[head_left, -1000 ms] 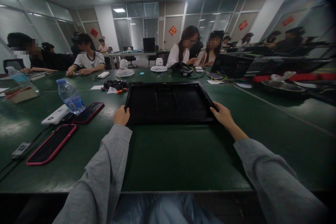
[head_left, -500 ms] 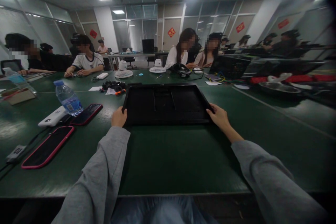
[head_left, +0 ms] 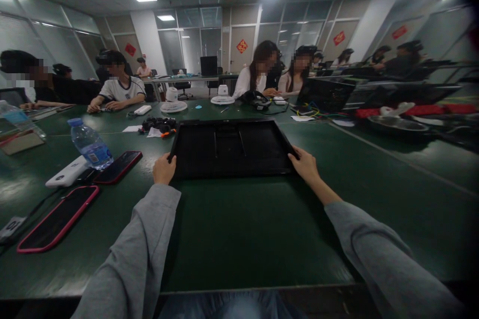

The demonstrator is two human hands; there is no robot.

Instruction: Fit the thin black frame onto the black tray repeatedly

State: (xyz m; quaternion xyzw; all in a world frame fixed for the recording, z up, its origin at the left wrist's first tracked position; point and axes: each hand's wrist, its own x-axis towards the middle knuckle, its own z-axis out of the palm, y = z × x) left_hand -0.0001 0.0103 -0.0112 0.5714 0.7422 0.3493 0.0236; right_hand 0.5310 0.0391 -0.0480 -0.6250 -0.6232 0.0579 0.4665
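A black, shallow, rectangular tray [head_left: 258, 152] with a raised rim and two thin ridges inside lies in front of me on the green table [head_left: 258, 239]. My left hand [head_left: 163, 168] is closed on its left edge, with the thumb over the rim. At the right edge my right hand [head_left: 305, 163] grips the rim, thumb on top. The fingers under both edges are hidden.
Left of the tray are a water bottle [head_left: 90, 144], a white power bank [head_left: 67, 171] and two red-edged phones [head_left: 60, 219]. White fans [head_left: 174, 102] and dark gear [head_left: 157, 125] stand beyond it. A metal pan [head_left: 396, 124] sits at the right. Several people sit around the table.
The view has turned slightly, so the tray and the things around it appear a little further left. Both hands keep their hold on the tray's sides.
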